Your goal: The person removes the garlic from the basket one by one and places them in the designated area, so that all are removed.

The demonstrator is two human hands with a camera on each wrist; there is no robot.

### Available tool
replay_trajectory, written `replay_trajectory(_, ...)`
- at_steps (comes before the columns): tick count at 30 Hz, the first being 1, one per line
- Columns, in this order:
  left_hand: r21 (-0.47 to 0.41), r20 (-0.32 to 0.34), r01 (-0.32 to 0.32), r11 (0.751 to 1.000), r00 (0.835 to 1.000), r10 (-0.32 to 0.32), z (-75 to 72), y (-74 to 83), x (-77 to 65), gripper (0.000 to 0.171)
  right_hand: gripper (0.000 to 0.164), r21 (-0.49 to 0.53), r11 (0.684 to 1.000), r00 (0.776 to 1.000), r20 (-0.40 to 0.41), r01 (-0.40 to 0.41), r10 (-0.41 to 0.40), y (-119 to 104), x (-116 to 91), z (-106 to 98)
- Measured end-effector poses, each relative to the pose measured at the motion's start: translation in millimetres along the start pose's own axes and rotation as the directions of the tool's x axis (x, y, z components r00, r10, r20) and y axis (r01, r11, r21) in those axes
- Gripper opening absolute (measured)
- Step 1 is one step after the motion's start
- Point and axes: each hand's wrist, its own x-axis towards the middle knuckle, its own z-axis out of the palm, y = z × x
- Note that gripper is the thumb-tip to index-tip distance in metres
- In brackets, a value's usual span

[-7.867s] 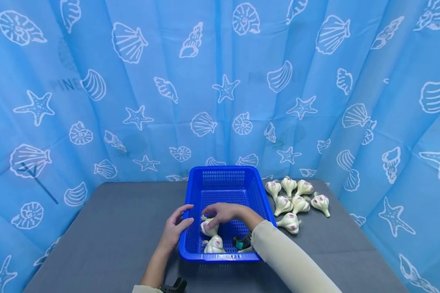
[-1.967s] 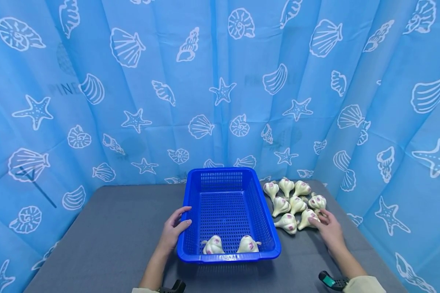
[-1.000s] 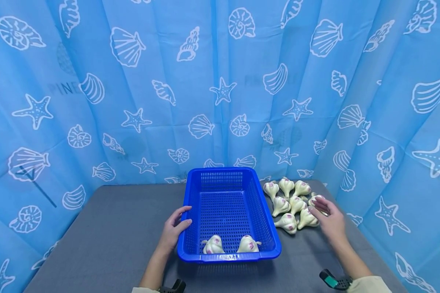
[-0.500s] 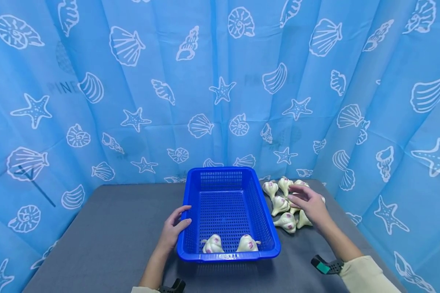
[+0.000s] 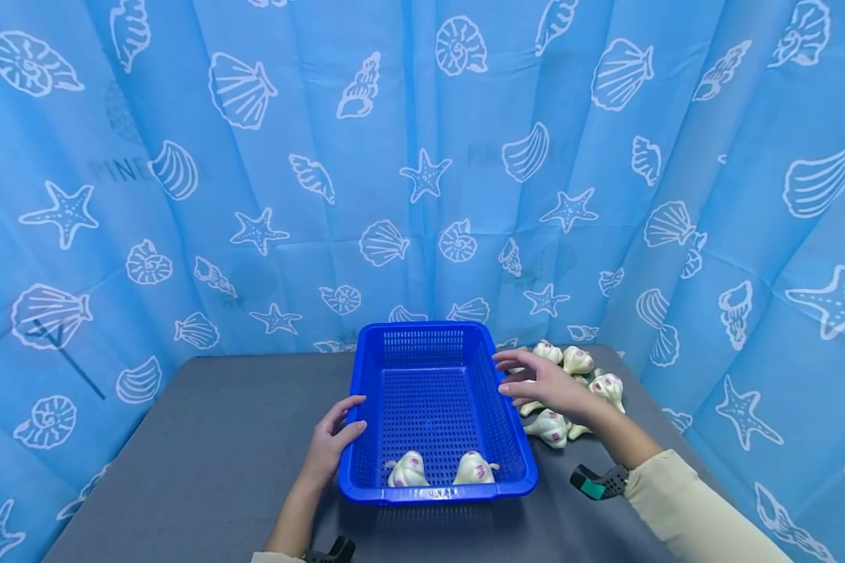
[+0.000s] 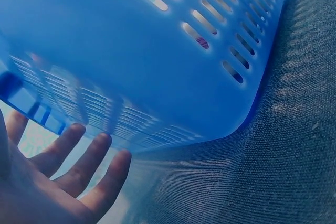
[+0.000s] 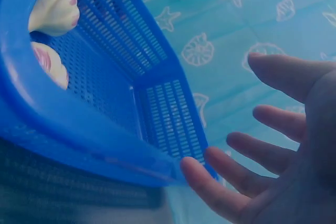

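A blue plastic basket (image 5: 458, 493) with slotted walls holds two garlic bulbs, a left one (image 5: 408, 471) and a right one (image 5: 475, 469), against its near wall. At its left rim, my left hand (image 5: 326, 450) holds on, thumb and index finger on the rim; in the left wrist view the other fingers (image 6: 86, 166) are below the rim outside. My right hand (image 5: 552, 385) hovers by the right rim with fingers spread and nothing in it. Beneath and behind it lie several garlic bulbs (image 5: 608, 387), some hidden by the hand.
The basket stands on a grey cloth-covered table (image 5: 239, 438). Right of the basket, loose bulbs such as the near garlic bulb (image 5: 549, 428) sit close to its wall. A blue shell-print curtain (image 5: 289, 258) hangs behind and on both sides.
A garlic bulb gripped in the basket earlier now lies with the pile on the right. My right hand has let go and moved left toward the basket. My left hand has stayed put.
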Motion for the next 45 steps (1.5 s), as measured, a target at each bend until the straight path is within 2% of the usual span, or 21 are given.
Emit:
replay_trajectory(6,0.0,0.0,-0.006,1.0,1.0,0.006,0.0,-1.2,0.9,0.043,0.062,-0.08,0.997,0.99,0.138,-0.011,0.022,-8,10,8)
replay_trajectory(13,0.006,-0.002,-0.012,1.0,1.0,0.012,0.0,-0.7,0.9,0.043,0.064,-0.135,0.988,0.948,0.299,-0.074,0.112,-17,25,18)
replay_trajectory(17,0.006,-0.005,-0.01,1.0,1.0,0.01,-0.1,-1.1,1.0,0.043,0.061,-0.211,0.964,0.9,0.371,-0.16,0.231,-22,34,27)
replay_trajectory(23,0.004,-0.004,-0.007,1.0,1.0,0.007,-0.2,-0.3,1.0,0.042,0.056,-0.344,0.901,0.811,0.426,-0.265,0.401,-27,45,43)
replay_trajectory(33,0.008,-0.001,-0.024,1.0,1.0,0.024,0.2,-2.8,1.0,0.043,0.051,-0.444,0.829,0.674,0.499,-0.339,0.544,-17,54,70)
replay_trajectory(39,0.004,-0.007,-0.028,1.0,1.0,0.028,-1.0,-3.6,1.9,0.041,0.042,-0.533,0.783,0.61,0.515,-0.322,0.602,-13,58,83)
replay_trajectory(42,0.003,-0.001,-0.026,1.0,1.0,0.026,-1.0,-2.8,2.1,0.041,0.035,-0.554,0.768,0.589,0.519,-0.321,0.62,-9,60,87)
replay_trajectory(45,-0.002,0.001,-0.015,1.0,1.0,0.015,-1.0,-1.0,1.4,0.041,0.029,-0.555,0.767,0.573,0.531,-0.322,0.624,-6,62,90)
